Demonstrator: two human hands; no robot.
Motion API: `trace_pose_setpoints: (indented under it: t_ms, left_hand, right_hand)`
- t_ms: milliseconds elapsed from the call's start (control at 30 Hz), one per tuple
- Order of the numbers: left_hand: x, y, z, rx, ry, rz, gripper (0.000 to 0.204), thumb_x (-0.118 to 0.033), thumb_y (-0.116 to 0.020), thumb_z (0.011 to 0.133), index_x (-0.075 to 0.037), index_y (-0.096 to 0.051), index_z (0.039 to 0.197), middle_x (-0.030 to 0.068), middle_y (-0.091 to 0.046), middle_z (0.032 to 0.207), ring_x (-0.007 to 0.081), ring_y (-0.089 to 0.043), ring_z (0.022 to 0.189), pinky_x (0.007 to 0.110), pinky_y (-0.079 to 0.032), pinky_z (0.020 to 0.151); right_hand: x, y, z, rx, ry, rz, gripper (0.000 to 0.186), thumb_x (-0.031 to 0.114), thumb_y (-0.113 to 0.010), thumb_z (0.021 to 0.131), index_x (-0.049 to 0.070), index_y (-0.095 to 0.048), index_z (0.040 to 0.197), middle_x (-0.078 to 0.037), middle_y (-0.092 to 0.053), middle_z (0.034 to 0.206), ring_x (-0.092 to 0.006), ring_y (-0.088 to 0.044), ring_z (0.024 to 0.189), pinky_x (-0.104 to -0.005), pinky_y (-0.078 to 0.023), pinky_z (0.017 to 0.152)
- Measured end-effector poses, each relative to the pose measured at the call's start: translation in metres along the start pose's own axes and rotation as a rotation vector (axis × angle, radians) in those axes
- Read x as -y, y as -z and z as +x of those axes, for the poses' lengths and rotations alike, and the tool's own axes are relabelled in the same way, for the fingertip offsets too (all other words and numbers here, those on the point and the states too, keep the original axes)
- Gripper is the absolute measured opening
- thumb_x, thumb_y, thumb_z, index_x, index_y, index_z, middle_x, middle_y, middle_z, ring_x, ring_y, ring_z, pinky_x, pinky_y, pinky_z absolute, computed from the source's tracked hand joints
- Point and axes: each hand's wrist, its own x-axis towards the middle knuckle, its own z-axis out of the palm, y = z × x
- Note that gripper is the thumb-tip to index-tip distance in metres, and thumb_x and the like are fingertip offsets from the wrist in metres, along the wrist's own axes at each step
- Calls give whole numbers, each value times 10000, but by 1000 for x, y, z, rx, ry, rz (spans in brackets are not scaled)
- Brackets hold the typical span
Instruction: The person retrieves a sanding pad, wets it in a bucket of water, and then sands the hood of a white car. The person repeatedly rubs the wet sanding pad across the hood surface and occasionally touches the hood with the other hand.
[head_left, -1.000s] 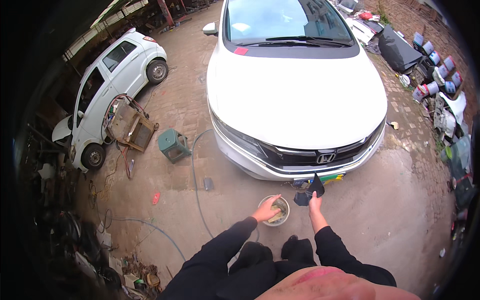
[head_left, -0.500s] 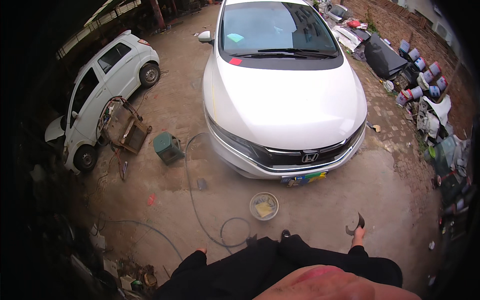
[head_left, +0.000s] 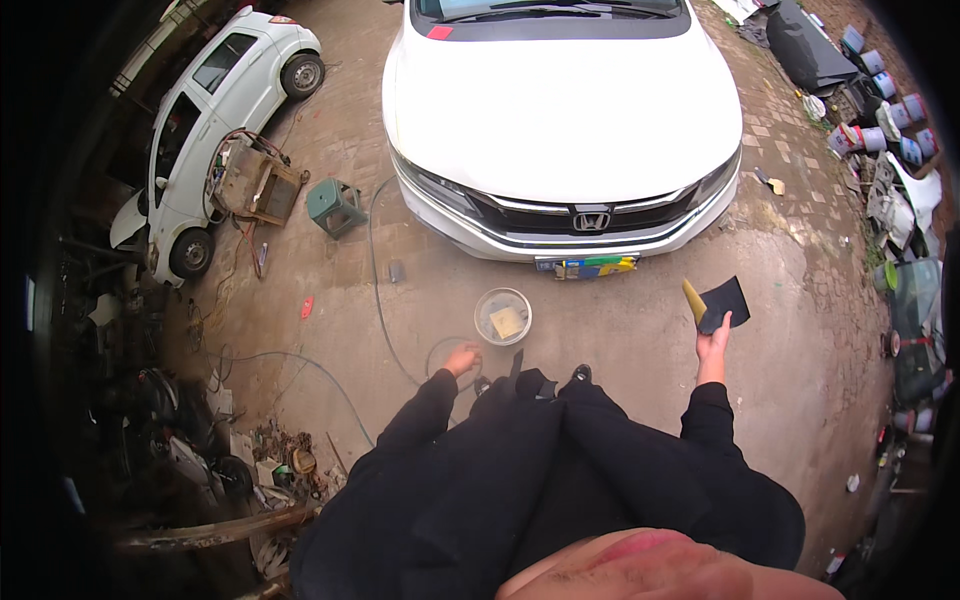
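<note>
My right hand (head_left: 713, 342) holds a sheet (head_left: 726, 303), black on one face and yellowish tan on the other, like sandpaper, out to the right of a round pale bucket (head_left: 481, 311). In that bucket lies a yellowish, roughly square pad (head_left: 506, 323). My left hand (head_left: 462, 358) hangs just below and left of the bucket, apart from it, with loosely curled fingers and nothing visible in it. Above the bucket is the front bumper of a white car (head_left: 560, 120).
A green stool (head_left: 336, 205), a wooden cart (head_left: 258, 185) and a small white car (head_left: 200, 130) stand at left. Hoses (head_left: 377, 290) snake over the ground. Paint buckets (head_left: 880, 110) and scrap panels line the right; clutter fills the lower left.
My left hand has drawn back from over the bucket. My right hand has moved rightward, away from the license plate, carrying the sheet. The view has shifted.
</note>
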Motion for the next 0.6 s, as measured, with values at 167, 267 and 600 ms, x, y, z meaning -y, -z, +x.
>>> trace_pose_setpoints:
  t_ms: [167,267,600]
  left_hand:
    - [-93,-64,-17,-15,-171,25,540,-212,-647,1031,31,-556,1505,194,-721,1318,258,-769,1044,383,-602,908]
    - [-107,-74,-17,-20,-159,62,540,-220,-634,1038,14,-544,1517,172,-729,1291,250,-759,1042,376,-587,896]
    - [-90,-81,55,23,136,111,424,-189,-638,1013,9,-628,1388,65,-726,976,165,-684,773,336,-503,599]
  right_hand:
    - [78,-53,-1,202,-34,126,562,436,-671,1097,15,-574,1456,-107,-675,1405,-276,-642,1296,-419,-495,1142]
    - [103,-60,-10,246,46,177,554,394,-693,1089,12,-574,1472,-102,-663,1451,-275,-624,1336,-422,-470,1174]
    - [129,-39,7,-18,113,231,629,456,-658,1103,23,-533,1543,-84,-612,1549,-277,-608,1378,-417,-487,1166]
